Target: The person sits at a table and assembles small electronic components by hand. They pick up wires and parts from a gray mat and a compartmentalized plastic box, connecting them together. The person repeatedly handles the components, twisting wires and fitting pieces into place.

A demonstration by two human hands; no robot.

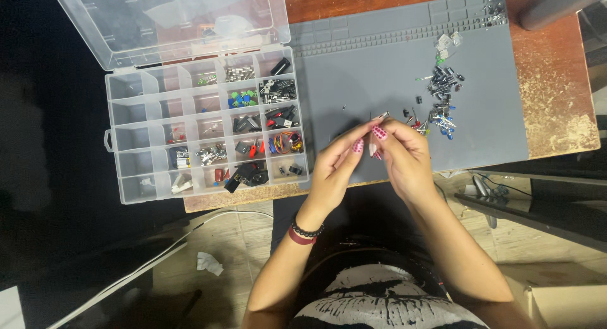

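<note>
The left hand (pixel 334 167) and right hand (pixel 404 155) meet over the near edge of the grey mat (pixel 379 82). Their fingertips pinch together a small thin part (pixel 384 116), which sticks out just above the fingers. A pile of components (pixel 441 101) lies near, beyond the right hand. An open organizer box (pixel 205 123) stands beside the left hand.

A worn wooden table (pixel 556 107) carries a grey mat (pixel 379 63) across most of its top. Left of the mat, touching its edge, lies a clear compartment box (pixel 205 123), lid open, overhanging the table's left side. On the mat's right part sits a scatter of small electronic parts (pixel 442 95).
</note>
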